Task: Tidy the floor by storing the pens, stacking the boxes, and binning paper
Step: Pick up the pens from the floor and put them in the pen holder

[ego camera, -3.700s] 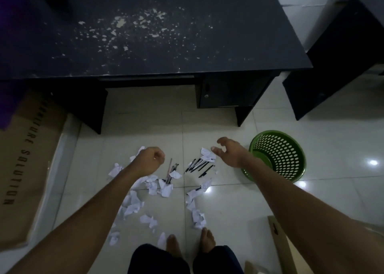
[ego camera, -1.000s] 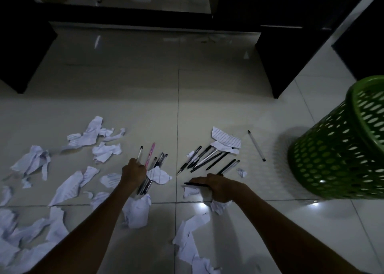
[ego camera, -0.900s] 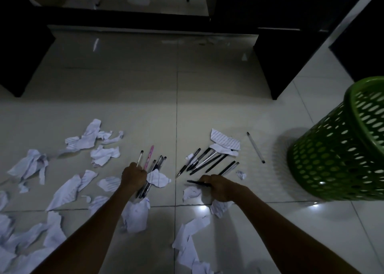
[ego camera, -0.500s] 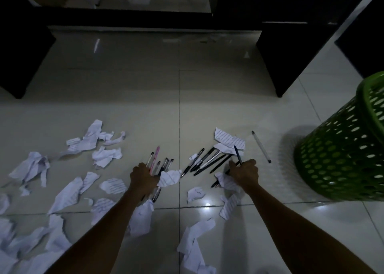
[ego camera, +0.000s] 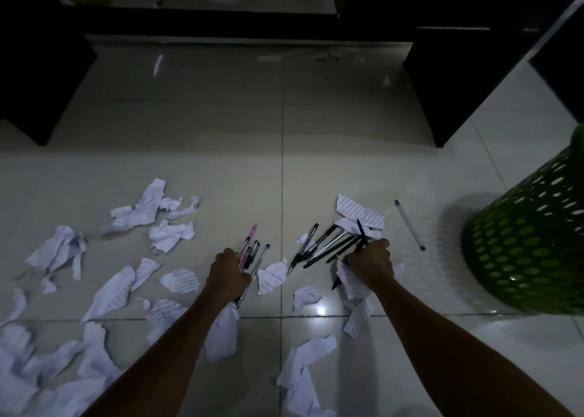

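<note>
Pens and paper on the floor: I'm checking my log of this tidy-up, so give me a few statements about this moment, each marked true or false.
1. The left hand grips a bundle of pens, a pink one among them. True.
2. The right hand is open and holds nothing. False: it grips dark pens.
3. The green basket stands on the floor to the right of the right hand. True.
4. The clear pen lies inside the green basket. False: it lies on the floor, between the right hand and the green basket.
5. No paper scraps are left on the floor. False: many lie there.
</note>
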